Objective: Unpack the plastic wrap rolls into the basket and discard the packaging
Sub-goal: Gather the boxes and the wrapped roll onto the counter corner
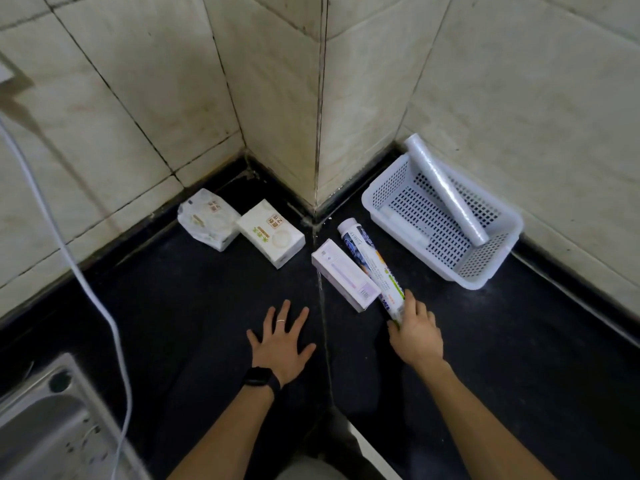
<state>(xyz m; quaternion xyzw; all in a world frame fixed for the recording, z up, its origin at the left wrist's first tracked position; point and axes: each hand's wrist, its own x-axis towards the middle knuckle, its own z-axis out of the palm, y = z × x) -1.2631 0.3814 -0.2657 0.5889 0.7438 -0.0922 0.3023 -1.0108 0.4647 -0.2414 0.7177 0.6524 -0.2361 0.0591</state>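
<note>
Closing the right hand (414, 329) around the near end of the wrapped roll (372, 268) beside the box (341, 275), left hand (280, 344) flat and empty on the counter (173, 306), one bare roll (445, 188) already propped in the basket (377, 190), next probably lifting and peeling the wrapper.

This looks like a kitchen in a home. There is a black counter (194, 306) in a corner with tiled walls (138, 98). A shiny metal sink (45, 420) sits at one side. Tissue packs (270, 237) lie by the wall.
</note>
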